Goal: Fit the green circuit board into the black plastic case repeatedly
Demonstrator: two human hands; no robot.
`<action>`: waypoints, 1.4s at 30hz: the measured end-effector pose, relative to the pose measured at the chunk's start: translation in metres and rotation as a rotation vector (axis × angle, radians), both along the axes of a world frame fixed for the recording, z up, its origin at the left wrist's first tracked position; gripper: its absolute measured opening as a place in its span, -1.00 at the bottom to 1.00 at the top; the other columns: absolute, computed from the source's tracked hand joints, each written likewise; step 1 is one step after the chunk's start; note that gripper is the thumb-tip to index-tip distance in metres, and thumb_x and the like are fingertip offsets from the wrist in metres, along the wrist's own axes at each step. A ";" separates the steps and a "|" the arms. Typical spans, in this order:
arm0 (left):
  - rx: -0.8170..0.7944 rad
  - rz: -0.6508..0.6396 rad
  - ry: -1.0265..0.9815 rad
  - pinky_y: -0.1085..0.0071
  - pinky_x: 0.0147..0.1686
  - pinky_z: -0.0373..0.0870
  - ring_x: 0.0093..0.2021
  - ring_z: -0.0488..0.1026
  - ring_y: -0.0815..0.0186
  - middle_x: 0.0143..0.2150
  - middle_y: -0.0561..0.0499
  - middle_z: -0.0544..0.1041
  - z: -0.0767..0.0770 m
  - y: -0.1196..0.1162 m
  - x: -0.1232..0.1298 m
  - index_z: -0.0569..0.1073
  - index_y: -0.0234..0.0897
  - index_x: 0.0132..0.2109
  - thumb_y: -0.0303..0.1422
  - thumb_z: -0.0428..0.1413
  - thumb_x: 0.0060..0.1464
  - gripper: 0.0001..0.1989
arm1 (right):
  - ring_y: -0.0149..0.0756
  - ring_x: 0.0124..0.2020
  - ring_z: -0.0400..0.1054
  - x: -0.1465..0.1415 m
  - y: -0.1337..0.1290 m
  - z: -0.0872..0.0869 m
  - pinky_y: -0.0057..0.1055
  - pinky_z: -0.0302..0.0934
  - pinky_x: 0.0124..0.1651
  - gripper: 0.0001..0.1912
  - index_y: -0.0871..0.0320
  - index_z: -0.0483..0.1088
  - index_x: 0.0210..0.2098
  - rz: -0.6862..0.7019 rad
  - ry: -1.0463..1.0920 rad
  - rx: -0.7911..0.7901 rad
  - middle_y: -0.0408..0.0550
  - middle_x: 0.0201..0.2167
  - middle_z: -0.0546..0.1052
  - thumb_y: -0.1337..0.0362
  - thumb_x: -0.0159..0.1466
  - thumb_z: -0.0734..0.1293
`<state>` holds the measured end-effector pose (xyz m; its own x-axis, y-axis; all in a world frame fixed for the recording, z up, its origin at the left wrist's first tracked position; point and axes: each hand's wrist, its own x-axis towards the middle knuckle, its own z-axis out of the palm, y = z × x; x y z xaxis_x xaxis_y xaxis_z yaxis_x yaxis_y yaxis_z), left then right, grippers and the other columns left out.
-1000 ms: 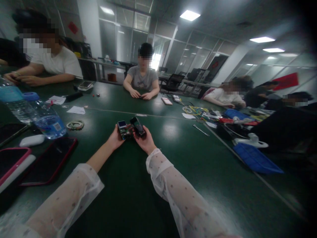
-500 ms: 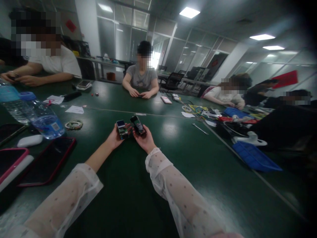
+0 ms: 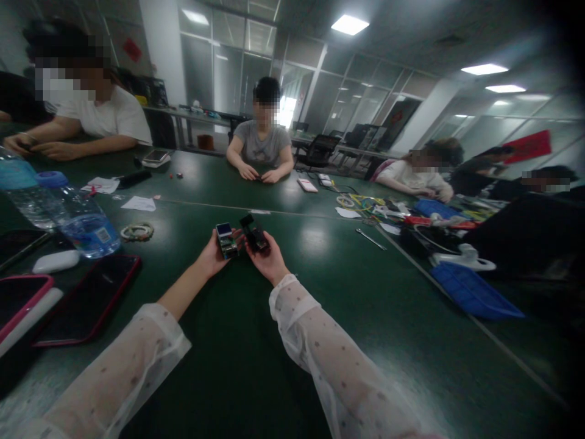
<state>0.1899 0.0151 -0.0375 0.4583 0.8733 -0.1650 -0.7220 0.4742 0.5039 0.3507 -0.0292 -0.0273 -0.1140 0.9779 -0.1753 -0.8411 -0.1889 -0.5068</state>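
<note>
Head view shows the left hand (image 3: pixel 214 256), fingers half curled, cradling a small boxy device (image 3: pixel 227 242) with a dark, pale-edged screen above exposed green circuitry. Just beside it, the right hand (image 3: pixel 270 258) is bent around a black casing-like piece (image 3: pixel 254 233) (too dark for finer detail), both held over the green table (image 3: pixel 249 341).

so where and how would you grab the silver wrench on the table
Probably mid-shaft, pinched across from above and the near side: the silver wrench is long, slim and lies flat on the green table. The right hand is the nearer of the hands, but holds a black device.
</note>
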 end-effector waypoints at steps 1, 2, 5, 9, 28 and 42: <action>-0.002 0.000 0.001 0.18 0.00 0.39 -0.01 0.48 0.14 0.00 -0.21 0.51 0.000 0.000 0.000 0.38 -0.37 0.08 -0.09 -0.22 0.29 -0.49 | -0.33 -0.24 0.48 0.000 0.000 0.000 -0.40 0.45 -0.26 -0.76 0.16 0.42 -0.14 -0.004 0.000 0.000 -0.03 -0.27 0.57 0.19 0.26 0.26; -0.004 -0.002 0.002 0.18 0.00 0.39 0.00 0.48 0.14 0.00 -0.21 0.51 0.000 0.000 0.000 0.38 -0.37 0.08 -0.09 -0.22 0.29 -0.49 | -0.33 -0.24 0.48 0.000 0.000 -0.001 -0.40 0.46 -0.27 -0.77 0.15 0.42 -0.14 -0.007 -0.001 -0.002 -0.04 -0.27 0.57 0.19 0.26 0.26; -0.009 -0.002 0.006 0.18 -0.01 0.40 -0.01 0.48 0.15 0.00 -0.21 0.51 0.000 0.000 0.000 0.38 -0.37 0.08 -0.09 -0.23 0.29 -0.49 | -0.33 -0.25 0.48 0.000 0.001 -0.001 -0.40 0.46 -0.27 -0.78 0.16 0.42 -0.16 -0.011 -0.005 -0.004 -0.05 -0.27 0.57 0.21 0.26 0.27; 0.009 -0.002 0.014 0.19 -0.01 0.40 0.00 0.48 0.15 0.01 -0.21 0.50 -0.001 0.000 -0.002 0.40 -0.38 0.05 -0.08 -0.23 0.29 -0.48 | -0.33 -0.22 0.48 0.002 0.001 -0.001 -0.42 0.45 -0.25 -0.80 0.16 0.42 -0.17 -0.032 0.002 -0.013 -0.04 -0.26 0.57 0.21 0.24 0.29; 0.017 -0.029 -0.005 0.17 -0.04 0.42 0.09 0.41 0.12 0.12 -0.18 0.43 -0.005 0.001 -0.004 0.40 -0.32 0.04 -0.07 -0.20 0.27 -0.51 | -0.32 -0.24 0.48 0.008 -0.005 -0.001 -0.42 0.44 -0.27 -0.71 0.21 0.39 -0.12 -0.052 0.034 -0.069 0.02 -0.29 0.56 0.15 0.27 0.25; -0.013 -0.028 0.029 0.11 -0.10 0.45 0.01 0.46 0.09 0.09 -0.20 0.45 0.003 -0.003 -0.006 0.32 -0.29 0.13 -0.09 -0.19 0.27 -0.52 | -0.43 -0.28 0.47 0.002 -0.002 -0.003 -0.53 0.38 -0.27 -0.88 0.10 0.40 -0.24 -0.135 -0.064 -0.040 -0.17 -0.31 0.56 0.32 0.20 0.32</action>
<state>0.1838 0.0117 -0.0343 0.4772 0.8580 -0.1898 -0.6938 0.5004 0.5179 0.3528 -0.0310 -0.0306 0.0304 0.9756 -0.2174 -0.8263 -0.0978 -0.5547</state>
